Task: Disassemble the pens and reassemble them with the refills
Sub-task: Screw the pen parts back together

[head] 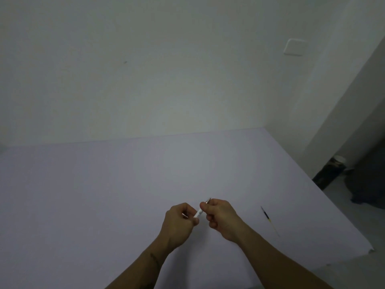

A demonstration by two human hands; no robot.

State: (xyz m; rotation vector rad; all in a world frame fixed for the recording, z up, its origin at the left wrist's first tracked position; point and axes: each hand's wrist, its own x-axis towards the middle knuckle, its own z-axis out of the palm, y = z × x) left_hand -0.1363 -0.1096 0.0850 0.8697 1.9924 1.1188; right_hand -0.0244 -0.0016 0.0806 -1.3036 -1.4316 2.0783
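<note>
A white pen with a metal tip is held between both hands above the pale lilac table. My left hand grips its lower white end; my right hand pinches the upper end, where the silvery tip pokes out past the fingers. Most of the pen is hidden by the fingers. A thin refill, dark at the far end and yellowish toward the near end, lies on the table to the right of my right hand.
The table meets a plain wall at the back. Its right edge runs diagonally, with a torn corner near the front. Beyond that edge on the floor stand a dark container and dark fabric.
</note>
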